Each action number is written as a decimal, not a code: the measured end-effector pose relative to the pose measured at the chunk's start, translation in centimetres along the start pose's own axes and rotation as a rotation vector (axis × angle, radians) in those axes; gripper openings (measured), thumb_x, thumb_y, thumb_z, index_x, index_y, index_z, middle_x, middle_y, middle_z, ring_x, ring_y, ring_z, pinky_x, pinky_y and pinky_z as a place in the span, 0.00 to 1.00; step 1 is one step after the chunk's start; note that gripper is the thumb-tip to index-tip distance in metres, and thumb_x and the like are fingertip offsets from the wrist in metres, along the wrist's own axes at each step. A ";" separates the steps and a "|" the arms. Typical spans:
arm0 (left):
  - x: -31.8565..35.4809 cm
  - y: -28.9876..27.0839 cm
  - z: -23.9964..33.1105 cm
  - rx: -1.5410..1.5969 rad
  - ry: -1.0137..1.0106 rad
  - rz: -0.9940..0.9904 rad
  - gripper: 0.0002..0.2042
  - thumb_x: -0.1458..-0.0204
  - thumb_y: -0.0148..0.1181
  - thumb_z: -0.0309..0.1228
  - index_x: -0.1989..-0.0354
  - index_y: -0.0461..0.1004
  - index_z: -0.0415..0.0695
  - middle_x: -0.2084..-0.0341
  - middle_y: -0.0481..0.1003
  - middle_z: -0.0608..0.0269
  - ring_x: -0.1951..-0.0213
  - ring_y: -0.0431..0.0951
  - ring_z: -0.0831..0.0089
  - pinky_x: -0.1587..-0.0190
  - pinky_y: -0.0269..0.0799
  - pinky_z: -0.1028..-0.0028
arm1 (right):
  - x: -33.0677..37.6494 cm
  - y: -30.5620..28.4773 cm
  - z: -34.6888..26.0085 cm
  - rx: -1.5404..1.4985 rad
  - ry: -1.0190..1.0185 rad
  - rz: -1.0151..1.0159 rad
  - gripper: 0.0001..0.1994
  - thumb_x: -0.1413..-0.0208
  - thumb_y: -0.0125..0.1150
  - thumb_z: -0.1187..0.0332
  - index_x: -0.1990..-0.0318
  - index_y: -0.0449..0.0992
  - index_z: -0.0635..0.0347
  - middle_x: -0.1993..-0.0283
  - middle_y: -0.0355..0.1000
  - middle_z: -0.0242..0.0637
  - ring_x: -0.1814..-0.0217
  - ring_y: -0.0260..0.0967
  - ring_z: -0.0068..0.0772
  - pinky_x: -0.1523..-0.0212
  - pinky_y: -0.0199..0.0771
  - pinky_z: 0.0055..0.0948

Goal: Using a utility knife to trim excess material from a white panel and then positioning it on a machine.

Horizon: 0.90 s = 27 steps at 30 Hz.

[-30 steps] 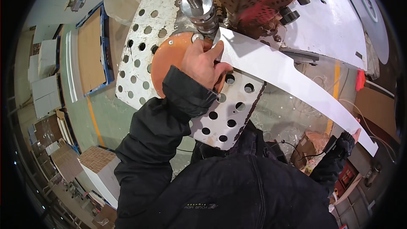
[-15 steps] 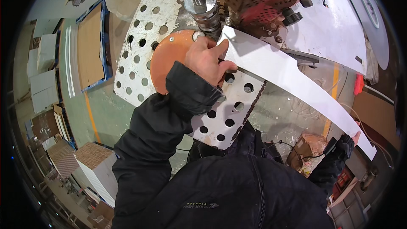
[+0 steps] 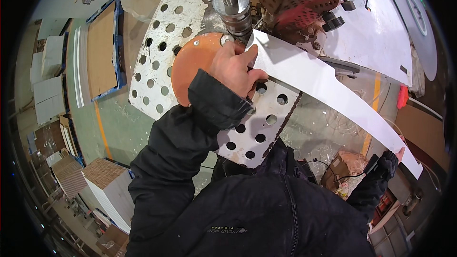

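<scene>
A long white curved panel (image 3: 312, 71) stretches from the middle of the machine table out to the far right. My left hand (image 3: 233, 66) pinches its left end, thumb and fingers closed on the edge beside the metal spindle (image 3: 233, 7). That hand reaches across an orange disc (image 3: 190, 69) set on the perforated white metal table (image 3: 159, 74). At the panel's narrow right end, my right hand (image 3: 400, 153) grips the edge, largely hidden by the sleeve and the panel. Whether the panel touches the spindle I cannot tell.
Behind the panel stands a red and brown perforated guard (image 3: 295, 0) with black knobs (image 3: 332, 21). Stacked boards (image 3: 107, 185) lie on the left, along with a blue-edged brown board stack (image 3: 101, 50). A cardboard box (image 3: 335, 171) and cables sit below the panel.
The table, spindle and guard appear shifted slightly right in the picture, with my left hand. Both hands keep their hold on the panel, which has barely moved.
</scene>
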<state>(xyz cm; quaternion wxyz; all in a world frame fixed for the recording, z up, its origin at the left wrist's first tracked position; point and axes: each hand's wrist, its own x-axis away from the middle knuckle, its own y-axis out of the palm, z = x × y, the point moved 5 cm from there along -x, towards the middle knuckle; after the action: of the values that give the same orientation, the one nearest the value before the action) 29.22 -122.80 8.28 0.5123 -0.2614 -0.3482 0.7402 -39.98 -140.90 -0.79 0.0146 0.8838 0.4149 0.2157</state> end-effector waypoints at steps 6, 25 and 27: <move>0.4 -0.3 -0.4 0.011 -0.001 0.067 0.26 0.65 0.76 0.32 0.53 0.79 0.39 0.66 0.74 0.50 0.66 0.76 0.59 0.63 0.73 0.67 | -0.2 1.4 0.3 0.012 -0.001 -0.003 0.25 0.32 0.35 0.56 0.37 0.66 0.62 0.35 0.65 0.41 0.32 0.59 0.43 0.29 0.54 0.46; 0.8 -2.8 -2.8 -0.102 -0.018 0.119 0.26 0.66 0.78 0.36 0.55 0.80 0.40 0.69 0.73 0.55 0.70 0.75 0.64 0.67 0.73 0.70 | -0.6 5.0 4.7 0.056 0.038 -0.091 0.25 0.32 0.36 0.56 0.37 0.66 0.61 0.36 0.65 0.42 0.32 0.59 0.43 0.30 0.54 0.47; 0.6 -3.1 -3.2 -0.104 -0.003 0.116 0.26 0.68 0.79 0.34 0.55 0.80 0.40 0.69 0.73 0.56 0.70 0.76 0.65 0.68 0.74 0.71 | -0.5 4.8 5.1 0.030 0.050 -0.078 0.25 0.32 0.35 0.55 0.37 0.66 0.62 0.36 0.65 0.42 0.32 0.59 0.44 0.30 0.54 0.46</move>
<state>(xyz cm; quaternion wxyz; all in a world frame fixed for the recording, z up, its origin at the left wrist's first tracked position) 33.17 -120.68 8.68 0.4537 -0.3066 -0.3712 0.7500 -34.80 -143.66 -4.64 -0.0005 0.8613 0.4526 0.2307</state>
